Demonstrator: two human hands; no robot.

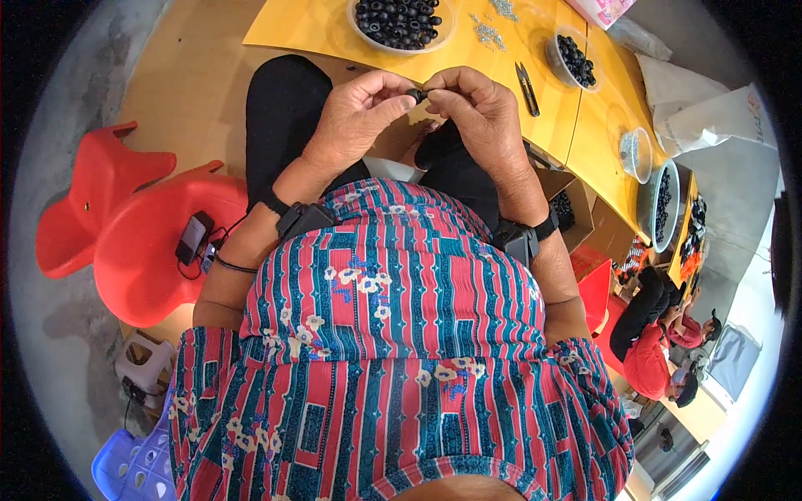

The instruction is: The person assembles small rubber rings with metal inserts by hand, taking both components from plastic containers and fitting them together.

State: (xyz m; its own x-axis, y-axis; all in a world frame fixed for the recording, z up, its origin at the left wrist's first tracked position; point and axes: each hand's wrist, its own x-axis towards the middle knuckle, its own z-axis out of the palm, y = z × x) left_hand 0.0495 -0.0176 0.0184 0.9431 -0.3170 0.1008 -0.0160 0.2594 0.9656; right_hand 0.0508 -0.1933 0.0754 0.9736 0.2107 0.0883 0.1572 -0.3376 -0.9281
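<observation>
Surface: a yellow table (551, 100) runs across the top of the frame and bends down the right edge; grey floor shows at the left.
Room: two red plastic chairs (142, 242) sit at mid left, a purple stool (134, 463) at lower left; another person in red (660, 355) sits at lower right.
Packages: a pink box (603, 10) at the top right corner, white bags (710, 108) just below it, an open cardboard box (572, 204) right of centre.
Bowls: a clear bowl of black beads (401, 23) at top centre, a smaller bowl (575, 60) to its right.
Left hand (359, 117): fingertips pinched narrow on a small black bead (417, 95), upper centre.
Right hand (480, 113): fingertips meet the same bead, probably gripping it too.
</observation>
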